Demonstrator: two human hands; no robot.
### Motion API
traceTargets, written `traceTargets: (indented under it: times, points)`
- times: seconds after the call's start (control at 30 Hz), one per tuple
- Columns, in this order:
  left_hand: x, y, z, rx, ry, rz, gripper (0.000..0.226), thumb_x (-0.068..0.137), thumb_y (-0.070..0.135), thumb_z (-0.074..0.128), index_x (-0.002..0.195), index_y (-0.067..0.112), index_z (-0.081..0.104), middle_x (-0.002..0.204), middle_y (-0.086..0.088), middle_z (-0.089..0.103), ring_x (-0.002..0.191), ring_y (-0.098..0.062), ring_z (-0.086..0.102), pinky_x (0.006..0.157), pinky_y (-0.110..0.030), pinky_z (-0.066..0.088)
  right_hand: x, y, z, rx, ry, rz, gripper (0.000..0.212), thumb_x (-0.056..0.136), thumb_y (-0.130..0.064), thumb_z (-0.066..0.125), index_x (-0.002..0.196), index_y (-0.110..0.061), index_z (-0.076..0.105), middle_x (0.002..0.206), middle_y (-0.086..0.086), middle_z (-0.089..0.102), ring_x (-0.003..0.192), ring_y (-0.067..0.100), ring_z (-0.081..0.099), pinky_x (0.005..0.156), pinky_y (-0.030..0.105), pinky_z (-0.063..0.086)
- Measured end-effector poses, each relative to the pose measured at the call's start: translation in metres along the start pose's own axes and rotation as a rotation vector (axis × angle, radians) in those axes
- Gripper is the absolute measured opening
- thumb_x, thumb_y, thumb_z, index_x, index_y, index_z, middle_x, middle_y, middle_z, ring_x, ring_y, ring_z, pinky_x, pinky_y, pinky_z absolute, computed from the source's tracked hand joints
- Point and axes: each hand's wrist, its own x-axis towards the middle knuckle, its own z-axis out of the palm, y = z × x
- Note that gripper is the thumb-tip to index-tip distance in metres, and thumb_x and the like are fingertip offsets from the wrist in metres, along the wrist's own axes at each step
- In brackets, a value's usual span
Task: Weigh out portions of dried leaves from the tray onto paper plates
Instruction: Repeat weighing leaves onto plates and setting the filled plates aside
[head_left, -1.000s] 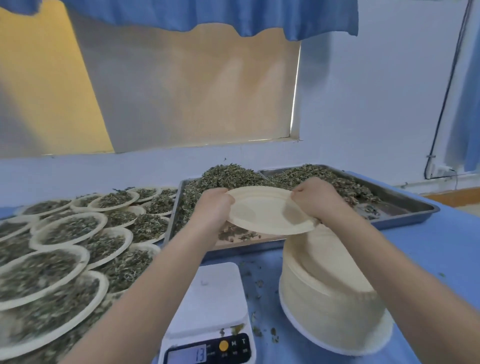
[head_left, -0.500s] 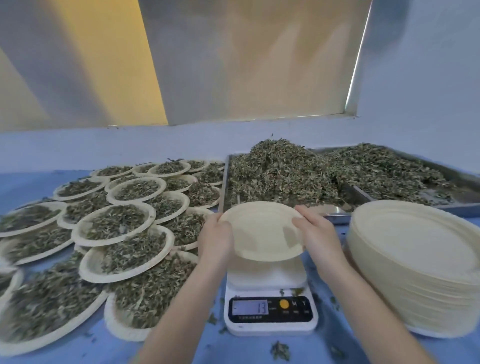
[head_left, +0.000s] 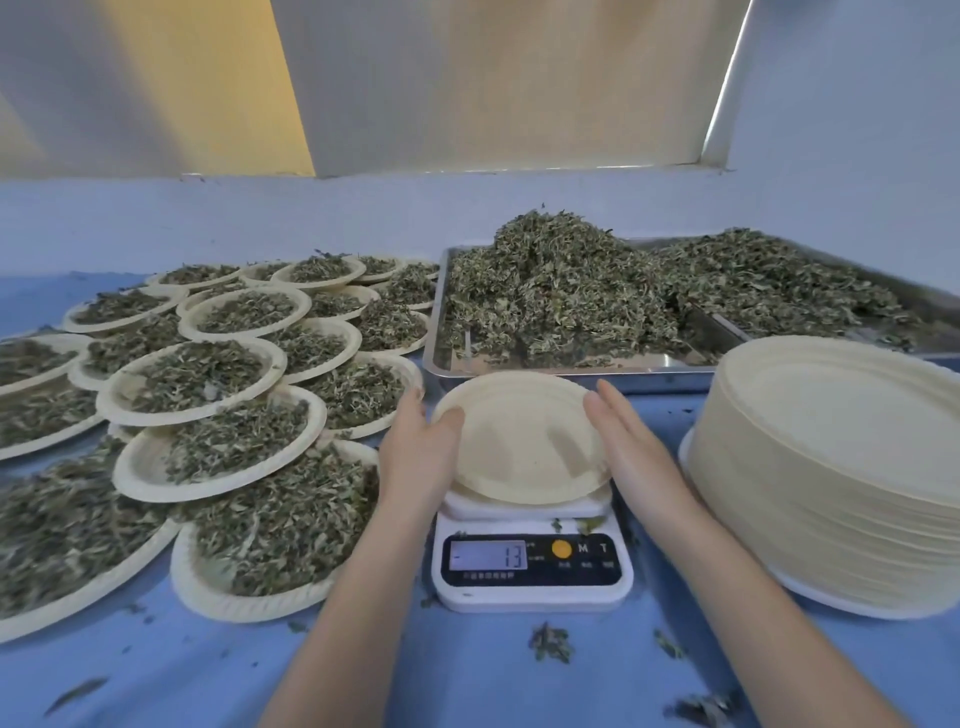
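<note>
Both hands flank my plate on the scale, left hand thumb on its rim, right hand fingers straight together; leaves lie just beyond.

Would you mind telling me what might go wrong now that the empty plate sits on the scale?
1. The white digital scale shows 13 under the empty round paper plate; unless zeroed, portions may likely come out short.
2. The left hand and right hand touch the plate's rim, possibly skewing the reading.
3. The plate overhangs the platform, so uneven leaves could tip it.
</note>
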Motion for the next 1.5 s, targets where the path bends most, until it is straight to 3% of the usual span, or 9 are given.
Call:
traceTargets:
  times: [0.17,0.47,0.67,0.83,0.93,1.1,1.3,1.43,1.5]
  points:
    - [-0.005,-0.005,-0.009,-0.051,0.038,0.089,0.067,0.09,0.041,0.059,0.147,0.024,0.029,0.15,0.004,0.036,0.136,-0.019,0.035,0.11,-0.043,0.032,-0.005,-0.001,-0.001,0.027,-0.038,-0.031,0.074,0.084,-0.069,0.029,0.15,-0.042,0.009,0.146,-0.028,0.018,0.138,-0.001,0.014,0.107,0.027,0.013]
    - [-0.009,-0.006,-0.01,-0.096,0.073,0.147,0.062,0.088,0.044,0.059,0.143,0.028,0.037,0.146,0.006,0.042,0.132,-0.014,0.04,0.107,-0.039,0.033,-0.003,0.001,-0.004,0.1,0.116,-0.039,0.061,0.094,-0.059,0.031,0.149,-0.035,0.022,0.153,-0.018,0.023,0.14,0.003,0.018,0.113,0.032,0.014]
    - [-0.008,-0.007,-0.009,-0.138,0.075,0.148,0.059,0.088,0.044,0.058,0.141,0.029,0.039,0.143,0.007,0.044,0.117,-0.007,0.042,0.091,-0.029,0.031,-0.006,0.0,-0.002,0.102,0.12,-0.063,0.052,0.097,-0.052,0.034,0.144,-0.031,0.034,0.125,-0.027,0.035,0.117,-0.009,0.029,0.097,0.02,0.021]
    - [-0.008,-0.008,-0.01,-0.126,0.073,0.148,0.059,0.087,0.044,0.059,0.141,0.029,0.039,0.143,0.006,0.043,0.118,-0.008,0.044,0.094,-0.031,0.033,-0.007,-0.001,-0.003,0.105,0.12,-0.068,0.052,0.096,-0.052,0.035,0.144,-0.032,0.035,0.122,-0.029,0.035,0.114,-0.01,0.03,0.094,0.017,0.021]
    - [-0.009,-0.006,-0.01,-0.071,0.06,0.182,0.061,0.088,0.043,0.058,0.143,0.03,0.036,0.146,0.008,0.04,0.13,-0.012,0.04,0.106,-0.039,0.034,-0.007,-0.001,-0.002,0.106,0.129,-0.065,0.051,0.096,-0.052,0.036,0.143,-0.033,0.035,0.123,-0.028,0.035,0.114,-0.01,0.03,0.091,0.015,0.021]
    - [-0.005,0.014,-0.009,0.04,0.026,0.3,0.042,0.088,0.036,0.06,0.126,0.045,0.046,0.124,0.028,0.045,0.12,-0.003,0.038,0.094,-0.025,0.034,-0.002,-0.011,-0.001,0.007,0.198,-0.087,0.055,0.095,-0.052,0.038,0.145,-0.03,0.034,0.149,-0.014,0.032,0.135,0.004,0.029,0.104,0.024,0.022]
    - [0.041,0.073,0.012,0.143,-0.153,0.321,0.055,0.085,0.04,0.061,0.136,0.03,0.046,0.142,0.009,0.04,0.121,-0.008,0.04,0.094,-0.029,0.03,0.05,-0.061,0.013,-0.171,0.237,-0.136,0.06,0.095,-0.045,0.044,0.149,-0.025,0.026,0.153,-0.003,0.031,0.138,0.017,0.03,0.113,0.038,0.025]
    - [0.087,0.105,0.03,0.129,-0.279,0.222,0.055,0.083,0.044,0.06,0.135,0.029,0.049,0.138,0.007,0.048,0.122,-0.014,0.046,0.097,-0.035,0.035,0.111,-0.081,0.027,-0.263,0.212,-0.04,0.063,0.092,-0.039,0.048,0.148,-0.019,0.026,0.149,0.006,0.037,0.128,0.029,0.044,0.105,0.049,0.036]
    - [0.116,0.113,0.039,0.244,-0.326,0.203,0.053,0.087,0.032,0.057,0.137,0.025,0.046,0.127,0.006,0.054,0.1,-0.01,0.056,0.082,-0.026,0.043,0.147,-0.081,0.031,-0.294,0.205,0.068,0.064,0.089,-0.038,0.05,0.146,-0.018,0.028,0.145,0.009,0.041,0.124,0.031,0.048,0.102,0.049,0.039]
